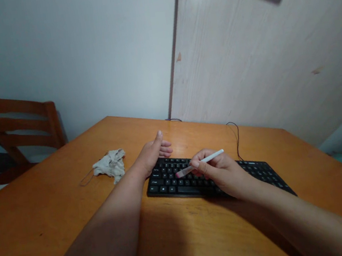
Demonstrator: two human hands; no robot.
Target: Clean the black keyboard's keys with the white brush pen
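Observation:
A black keyboard [195, 189] lies on the wooden table in front of me. My right hand [216, 168] is over its middle, fingers closed around a slim brush [208, 158] with a white handle. The pinkish bristle end points left and down at the letter keys; whether it touches them I cannot tell. At the keyboard's upper left corner rests my left hand [157, 153], thumb up and fingers stretched out, with nothing in it. Part of the keyboard is hidden beneath my right hand and forearm.
A crumpled pale cloth [111, 165] with a loop of string lies left of my left hand. The keyboard's thin cable [238, 137] runs toward the table's back edge. A wooden chair [24, 123] stands at the left, and the table [81, 191] meets a wall behind.

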